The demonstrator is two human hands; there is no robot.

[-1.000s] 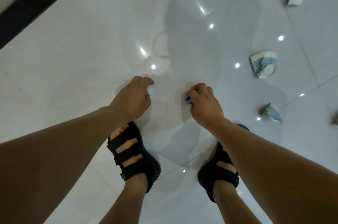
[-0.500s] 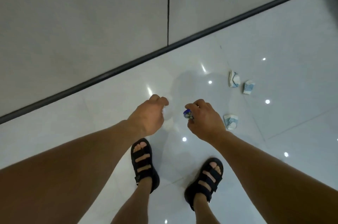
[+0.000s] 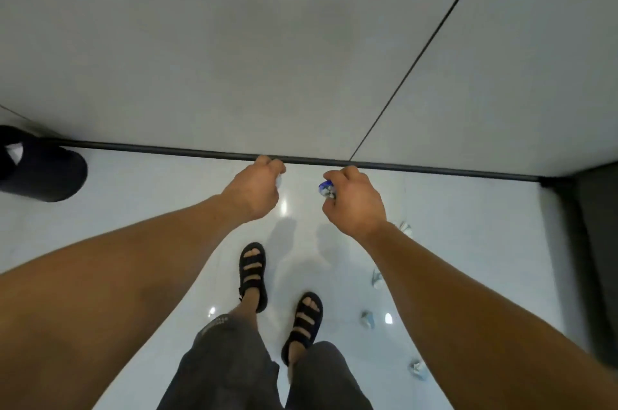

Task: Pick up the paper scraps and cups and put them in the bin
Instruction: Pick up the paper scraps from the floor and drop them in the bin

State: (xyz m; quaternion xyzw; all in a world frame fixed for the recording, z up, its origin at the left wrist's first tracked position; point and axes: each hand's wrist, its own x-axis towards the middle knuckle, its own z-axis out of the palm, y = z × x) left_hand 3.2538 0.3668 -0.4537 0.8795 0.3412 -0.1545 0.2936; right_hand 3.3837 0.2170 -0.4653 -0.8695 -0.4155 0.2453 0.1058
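Observation:
My right hand (image 3: 354, 200) grips a blue and white paper scrap (image 3: 325, 190), which sticks out at its thumb side. My left hand (image 3: 255, 190) is curled round a small white scrap (image 3: 279, 179), only a sliver of it showing. Both hands are held out in front of me above the glossy white floor. Several crushed blue and white cups lie on the floor at the right: one cup (image 3: 368, 319) beside my right foot, another cup (image 3: 377, 279) by my forearm, a third cup (image 3: 419, 370) lower down. A black bin (image 3: 43, 172) stands at the far left by the wall.
A grey wall with a black skirting strip (image 3: 167, 148) runs across just ahead of my hands. A dark panel (image 3: 595, 242) stands at the right edge. My feet in black sandals (image 3: 252, 276) stand on the tiles below.
I have risen from a crouch to standing, and the view has swung left so that the bin has come into sight. Both hands lifted off the floor, still holding their scraps.

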